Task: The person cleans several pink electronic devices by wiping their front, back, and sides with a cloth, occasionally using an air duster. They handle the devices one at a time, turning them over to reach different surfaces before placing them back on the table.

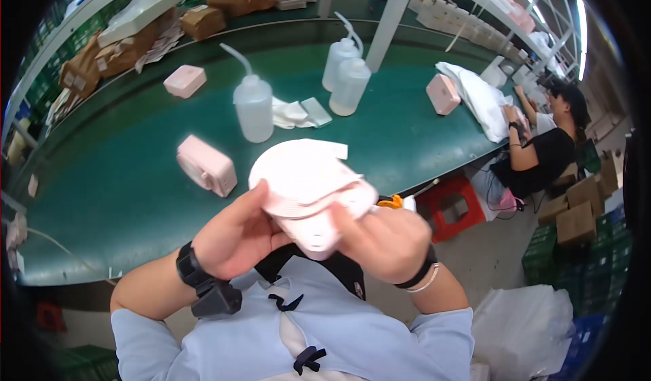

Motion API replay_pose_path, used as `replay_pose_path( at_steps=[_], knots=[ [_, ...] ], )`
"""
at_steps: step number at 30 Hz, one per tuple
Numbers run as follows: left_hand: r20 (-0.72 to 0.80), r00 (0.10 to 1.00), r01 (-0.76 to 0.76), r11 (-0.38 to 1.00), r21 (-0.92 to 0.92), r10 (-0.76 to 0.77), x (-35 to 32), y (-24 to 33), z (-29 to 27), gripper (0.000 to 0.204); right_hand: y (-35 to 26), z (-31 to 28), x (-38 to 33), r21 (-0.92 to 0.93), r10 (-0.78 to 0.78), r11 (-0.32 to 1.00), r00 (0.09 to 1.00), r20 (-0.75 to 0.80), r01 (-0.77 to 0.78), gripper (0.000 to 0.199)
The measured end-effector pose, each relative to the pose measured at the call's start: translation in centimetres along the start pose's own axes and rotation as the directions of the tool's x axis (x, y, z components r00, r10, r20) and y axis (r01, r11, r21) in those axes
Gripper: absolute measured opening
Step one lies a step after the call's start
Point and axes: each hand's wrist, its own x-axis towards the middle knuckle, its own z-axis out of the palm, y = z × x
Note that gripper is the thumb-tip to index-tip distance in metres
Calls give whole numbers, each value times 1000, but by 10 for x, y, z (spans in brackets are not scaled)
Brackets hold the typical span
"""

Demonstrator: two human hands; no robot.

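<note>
Between my hands, over the near edge of the bench, is a pale pink plastic device (298,177) with a broad round ribbed face and a narrower rounded body; its exact kind is unclear. My left hand (237,235) grips its left side, the thumb on the rim. My right hand (390,242) is closed on the lower right part, fingers pressed against the body. An orange item (390,201) shows just beyond my right hand; whether I hold it cannot be seen. On the bench to the left stands a pink boxy device (207,165) with a round part on its side.
A squeeze bottle (254,110) stands beyond my hands, near a white cloth (291,114) and two more bottles (349,86). Other pink devices (185,81) lie on the green bench (135,130). A co-worker (549,144) sits at right, past a red stool (451,208).
</note>
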Motion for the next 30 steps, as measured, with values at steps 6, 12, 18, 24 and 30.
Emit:
replay_pose_path(
  at_steps=[6,12,18,24,30],
  knots=[
    [286,954,-252,767,590,93,-34,82,-18,44,112,-27,-44,496,710,699,584,-393,-516,43],
    [-21,867,-75,172,982,498,-40,221,-99,40,312,80,-124,737,943,261,329,-56,-624,33],
    [-477,606,499,163,851,636,10,316,-200,73,402,201,-159,597,955,238,296,-1,-766,30],
    [-140,602,442,-183,878,786,117,330,-257,124,393,242,-159,655,976,147,214,23,-741,46],
    [-102,505,610,-271,745,857,198,315,-235,144,303,151,-167,621,966,-38,130,223,-783,44]
  ],
)
